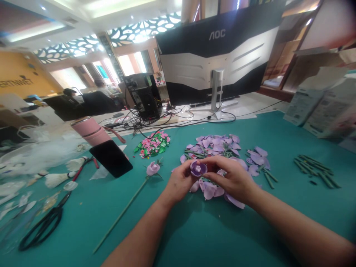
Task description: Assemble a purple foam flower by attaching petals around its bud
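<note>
While your left hand (178, 182) and right hand (233, 176) pinch the flower (197, 169) | loose petals (209, 191) lie around the grip | uneven squeezing could split it.

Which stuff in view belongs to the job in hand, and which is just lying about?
Job, judging by the hands:
- purple flower piece, between left hand and right hand
- lilac petals
- likely green stem pieces, stemmed flower

Lying about, apparently:
- phone
- pink bottle
- shuttlecocks
- scissors

Unclear: pink-and-green pile.
</note>
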`<state>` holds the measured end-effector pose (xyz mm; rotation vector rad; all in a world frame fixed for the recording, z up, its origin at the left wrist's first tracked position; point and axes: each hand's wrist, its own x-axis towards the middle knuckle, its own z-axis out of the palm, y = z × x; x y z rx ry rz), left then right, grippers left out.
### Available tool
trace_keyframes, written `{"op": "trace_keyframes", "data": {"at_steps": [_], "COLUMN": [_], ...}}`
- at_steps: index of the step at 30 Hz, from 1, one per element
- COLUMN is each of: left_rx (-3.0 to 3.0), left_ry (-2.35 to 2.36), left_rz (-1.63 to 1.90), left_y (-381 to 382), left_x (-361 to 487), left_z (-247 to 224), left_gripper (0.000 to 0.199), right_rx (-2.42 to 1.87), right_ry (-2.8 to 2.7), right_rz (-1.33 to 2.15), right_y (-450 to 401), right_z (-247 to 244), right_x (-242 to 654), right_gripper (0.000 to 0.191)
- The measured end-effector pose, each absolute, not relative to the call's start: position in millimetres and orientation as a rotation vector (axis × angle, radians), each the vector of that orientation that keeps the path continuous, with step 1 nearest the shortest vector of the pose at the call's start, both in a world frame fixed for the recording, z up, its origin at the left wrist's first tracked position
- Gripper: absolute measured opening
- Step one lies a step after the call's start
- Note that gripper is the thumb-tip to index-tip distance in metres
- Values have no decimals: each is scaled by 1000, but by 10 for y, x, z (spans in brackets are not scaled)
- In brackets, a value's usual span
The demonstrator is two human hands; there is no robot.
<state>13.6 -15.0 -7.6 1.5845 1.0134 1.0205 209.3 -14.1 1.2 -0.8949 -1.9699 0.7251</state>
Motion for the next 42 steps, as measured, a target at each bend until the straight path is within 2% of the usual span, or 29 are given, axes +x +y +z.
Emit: {"op": "trace_keyframes", "data": {"at_steps": [10,16,21,32,37,42], "left_rx": [1518,1173,951,839,833,840], "left_ry": [1029,1045,986,983,1013,1020], "left_rz": [1074,1095,1110,1158,1188,1181], "left_y": [-148,-101,-78,-44,-26,-24], "left_x": [147,115,87,84,64,46], "left_z": [-71,-137,-130,-77,-57,-64], "left_gripper": [36,41,35,21,22,21], "right_rx": [-884,-946,-1110,-1195,-1356,-1806], "right_ry": [-1938,-1797,-1601,-1222,-1305,-1859], "right_rz": [758,804,818,608,523,406], "right_y": [-134,-75,76,430,555,567], "right_z": [-24,20,65,99,18,-18], "right_x": [2093,2147,2348,2912,3142,3236], "right_gripper": [32,27,29,23,30,19]}}
